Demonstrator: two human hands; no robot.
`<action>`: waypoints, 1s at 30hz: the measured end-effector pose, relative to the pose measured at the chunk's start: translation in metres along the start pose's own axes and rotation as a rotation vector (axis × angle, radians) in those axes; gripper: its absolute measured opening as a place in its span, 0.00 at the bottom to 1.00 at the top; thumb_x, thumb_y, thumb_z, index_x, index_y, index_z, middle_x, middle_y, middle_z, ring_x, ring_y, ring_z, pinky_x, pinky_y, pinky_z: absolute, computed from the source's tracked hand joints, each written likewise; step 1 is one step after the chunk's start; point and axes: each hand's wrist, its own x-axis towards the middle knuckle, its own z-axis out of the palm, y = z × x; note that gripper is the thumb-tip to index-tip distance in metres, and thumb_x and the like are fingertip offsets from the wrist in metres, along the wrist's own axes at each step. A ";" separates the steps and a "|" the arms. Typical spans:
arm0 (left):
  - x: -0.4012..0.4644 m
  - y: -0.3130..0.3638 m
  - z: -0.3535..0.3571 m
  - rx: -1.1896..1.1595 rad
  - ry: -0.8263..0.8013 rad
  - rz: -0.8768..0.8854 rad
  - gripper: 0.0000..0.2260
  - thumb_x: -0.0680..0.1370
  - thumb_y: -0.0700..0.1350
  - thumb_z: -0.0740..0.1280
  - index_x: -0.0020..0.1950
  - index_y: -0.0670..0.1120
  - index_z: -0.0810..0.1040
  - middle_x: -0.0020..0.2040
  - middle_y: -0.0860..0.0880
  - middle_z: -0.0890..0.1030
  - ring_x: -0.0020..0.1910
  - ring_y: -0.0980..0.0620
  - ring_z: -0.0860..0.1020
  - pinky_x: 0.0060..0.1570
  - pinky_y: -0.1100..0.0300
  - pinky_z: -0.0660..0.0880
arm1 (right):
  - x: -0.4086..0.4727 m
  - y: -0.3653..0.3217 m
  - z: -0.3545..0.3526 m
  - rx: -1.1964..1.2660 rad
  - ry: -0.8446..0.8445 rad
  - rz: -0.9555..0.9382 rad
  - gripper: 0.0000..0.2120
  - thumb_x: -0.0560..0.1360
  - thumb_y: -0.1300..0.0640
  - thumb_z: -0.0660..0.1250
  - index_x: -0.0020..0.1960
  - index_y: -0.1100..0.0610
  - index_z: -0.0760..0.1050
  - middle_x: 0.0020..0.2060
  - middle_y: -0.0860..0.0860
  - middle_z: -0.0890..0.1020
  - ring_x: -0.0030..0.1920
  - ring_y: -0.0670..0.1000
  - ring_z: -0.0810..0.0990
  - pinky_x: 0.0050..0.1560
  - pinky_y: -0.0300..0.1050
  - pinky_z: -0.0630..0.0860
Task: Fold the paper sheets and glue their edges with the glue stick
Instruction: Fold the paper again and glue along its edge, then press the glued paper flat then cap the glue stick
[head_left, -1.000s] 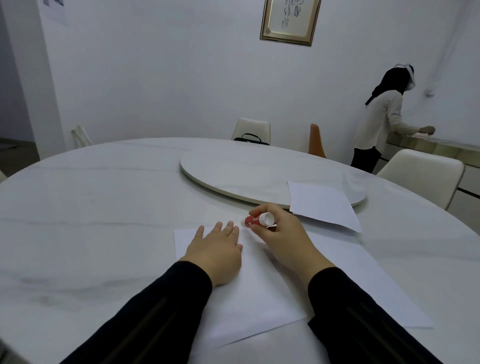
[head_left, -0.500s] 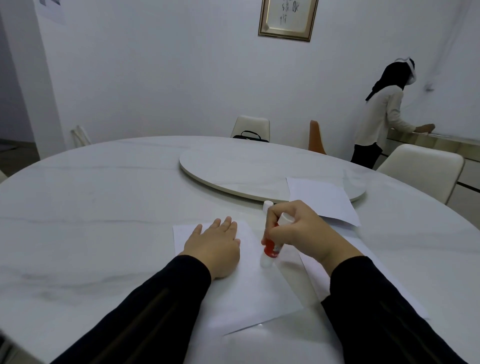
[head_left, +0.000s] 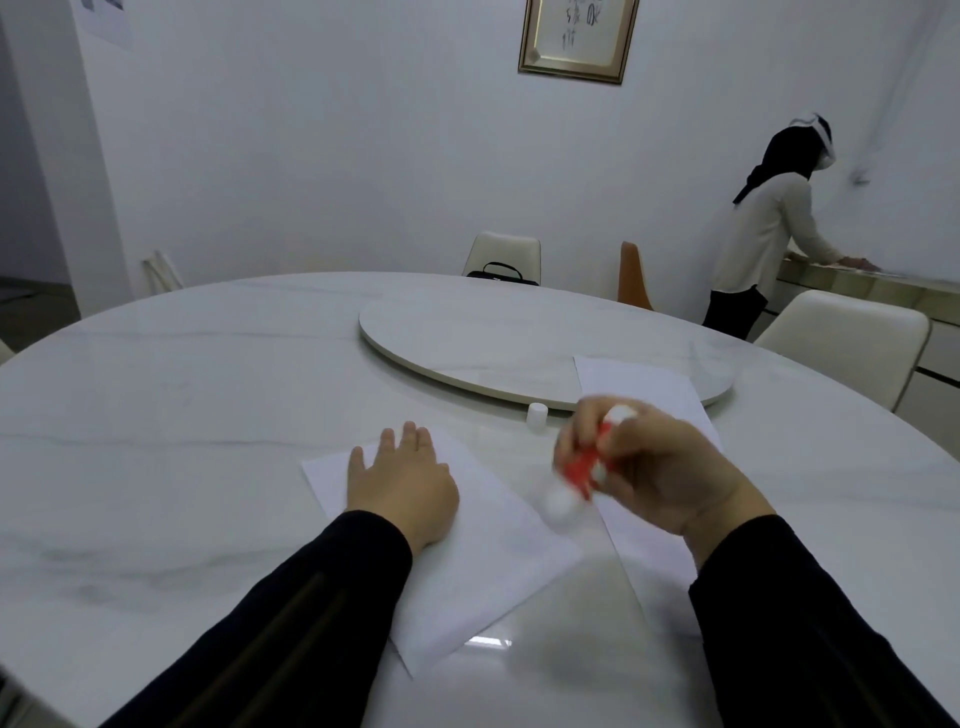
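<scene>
Your left hand (head_left: 402, 486) lies flat, fingers straight and slightly spread, pressing on the folded paper sheet (head_left: 467, 561) in front of you. Your right hand (head_left: 654, 467) has its fingers curled round the glue stick (head_left: 584, 470), a smooth plastic cylinder with a red body and white ends; it is blurred, tilted with its lower white end over the gap between the papers, and you cannot tell from this view whether that tip touches anything. The glue's small white cap (head_left: 536, 414) stands upright on the table, apart from the stick, just before the turntable's edge.

You have three pieces of thin white matte paper in view: the folded sheet under your left hand, a second sheet (head_left: 644, 551) under and beside your right wrist, and a third sheet (head_left: 639, 387) lying partly on the turntable rim, behind your right hand. One glue stick, one cap.

The table (head_left: 182, 415) is large and round, glossy white stone with faint grey veins, and a round turntable (head_left: 493, 343) of the same stone sits at its centre. Both your sleeves are black. Round the table stand cream padded chairs, one (head_left: 501, 252) holding a black handbag (head_left: 501, 274), and an orange chair back (head_left: 632, 278). The walls are plain white, with a gold-framed picture (head_left: 579, 39) hung high. A person (head_left: 769, 234) in a pale top stands at a counter to the right.
</scene>
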 end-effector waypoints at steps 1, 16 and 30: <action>-0.001 -0.001 -0.004 -0.041 0.045 -0.026 0.26 0.81 0.47 0.46 0.77 0.45 0.41 0.79 0.49 0.42 0.78 0.46 0.42 0.75 0.45 0.45 | 0.002 0.000 -0.002 0.177 0.111 -0.110 0.10 0.51 0.63 0.74 0.30 0.60 0.77 0.34 0.59 0.83 0.28 0.50 0.79 0.23 0.35 0.72; -0.017 0.010 -0.002 0.058 -0.127 0.047 0.29 0.79 0.60 0.46 0.78 0.53 0.45 0.79 0.50 0.43 0.78 0.46 0.43 0.75 0.46 0.42 | 0.050 0.039 -0.014 -0.535 0.906 -0.101 0.14 0.69 0.63 0.73 0.52 0.52 0.75 0.44 0.45 0.80 0.47 0.48 0.79 0.47 0.40 0.73; -0.014 0.006 0.000 0.156 -0.006 -0.040 0.25 0.80 0.52 0.43 0.77 0.53 0.45 0.79 0.49 0.46 0.77 0.45 0.48 0.72 0.45 0.49 | 0.042 0.003 -0.029 -0.815 0.970 -0.046 0.24 0.66 0.47 0.76 0.56 0.58 0.77 0.39 0.50 0.78 0.40 0.49 0.77 0.41 0.40 0.70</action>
